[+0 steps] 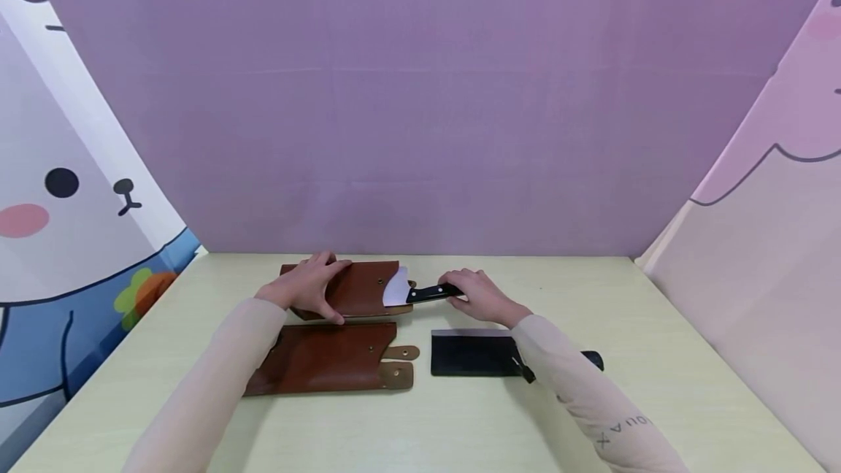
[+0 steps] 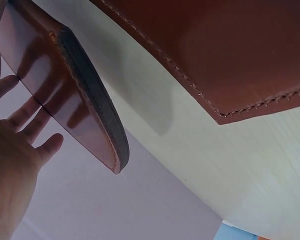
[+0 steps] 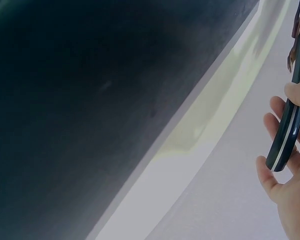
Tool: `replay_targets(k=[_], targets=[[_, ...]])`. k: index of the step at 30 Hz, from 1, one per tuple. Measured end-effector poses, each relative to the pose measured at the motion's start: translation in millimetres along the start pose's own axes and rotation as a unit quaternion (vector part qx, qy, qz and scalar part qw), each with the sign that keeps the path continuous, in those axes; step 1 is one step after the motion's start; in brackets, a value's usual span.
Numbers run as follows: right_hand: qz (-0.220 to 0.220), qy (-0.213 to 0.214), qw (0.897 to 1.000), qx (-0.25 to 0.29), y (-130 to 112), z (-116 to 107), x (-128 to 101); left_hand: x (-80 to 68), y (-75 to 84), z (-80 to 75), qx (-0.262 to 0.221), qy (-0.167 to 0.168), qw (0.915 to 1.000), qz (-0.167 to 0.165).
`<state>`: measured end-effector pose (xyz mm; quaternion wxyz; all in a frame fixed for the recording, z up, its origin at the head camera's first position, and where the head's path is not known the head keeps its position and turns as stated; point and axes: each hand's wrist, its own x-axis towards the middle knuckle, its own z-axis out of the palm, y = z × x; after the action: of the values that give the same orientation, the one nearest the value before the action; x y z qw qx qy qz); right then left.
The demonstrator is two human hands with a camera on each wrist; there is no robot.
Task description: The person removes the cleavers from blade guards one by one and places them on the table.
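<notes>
My left hand (image 1: 309, 287) holds a brown leather knife sheath (image 1: 361, 287) by its long edges, thumb on the near side. In the left wrist view the sheath (image 2: 65, 80) is tilted, one end raised off the table. A cleaver's bright blade (image 1: 397, 288) lies mostly inside the sheath, only its rear part showing at the mouth. My right hand (image 1: 482, 296) grips the cleaver's black riveted handle (image 1: 427, 293). In the right wrist view, thumb and fingers pinch that handle (image 3: 289, 125). The sheath hides the rest of the blade.
Nearer me on the table (image 1: 328, 429) lies a second brown sheath (image 1: 328, 360) with snap straps (image 1: 397, 375). A black-bladed cleaver (image 1: 473, 354) lies under my right forearm, which covers part of it. A purple backdrop (image 1: 420, 130) rises behind the table.
</notes>
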<state>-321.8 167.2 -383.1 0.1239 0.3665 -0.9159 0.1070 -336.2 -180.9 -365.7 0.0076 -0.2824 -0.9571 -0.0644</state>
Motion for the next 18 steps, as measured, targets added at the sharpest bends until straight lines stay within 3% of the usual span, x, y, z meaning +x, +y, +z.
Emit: replay_targets(k=[18], targets=[[0.007,0.008,1.0,0.012,4.7,-5.6,-8.4,-3.3,1.0,-2.6,-0.001,0.007,1.0,-0.001]])
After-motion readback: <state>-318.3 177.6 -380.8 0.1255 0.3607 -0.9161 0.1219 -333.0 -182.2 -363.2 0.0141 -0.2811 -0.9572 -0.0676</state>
